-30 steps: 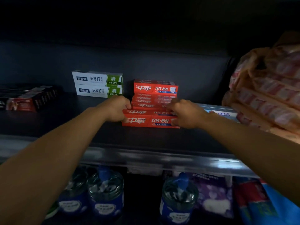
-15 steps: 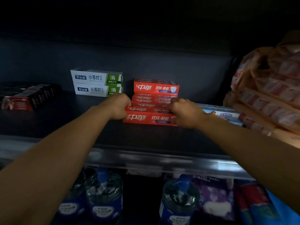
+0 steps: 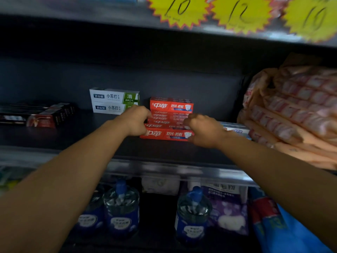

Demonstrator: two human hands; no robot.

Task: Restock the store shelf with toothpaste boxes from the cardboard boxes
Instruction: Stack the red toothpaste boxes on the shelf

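both hands (image 3: 135, 121) grip rectangular red box (image 3: 167, 134).

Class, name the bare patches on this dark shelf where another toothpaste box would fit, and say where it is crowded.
Bare shelf lies between the black boxes and white-green boxes, and along the front edge left of the red toothpaste boxes. Crowded right: both hands, pale blue box, peach plastic packs.

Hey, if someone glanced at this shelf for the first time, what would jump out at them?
The red toothpaste boxes stacked mid-shelf, with the left hand and right hand gripping the front box at its ends. Then the yellow starburst price tags on the shelf edge above, and the white-and-green boxes just left of the red stack.
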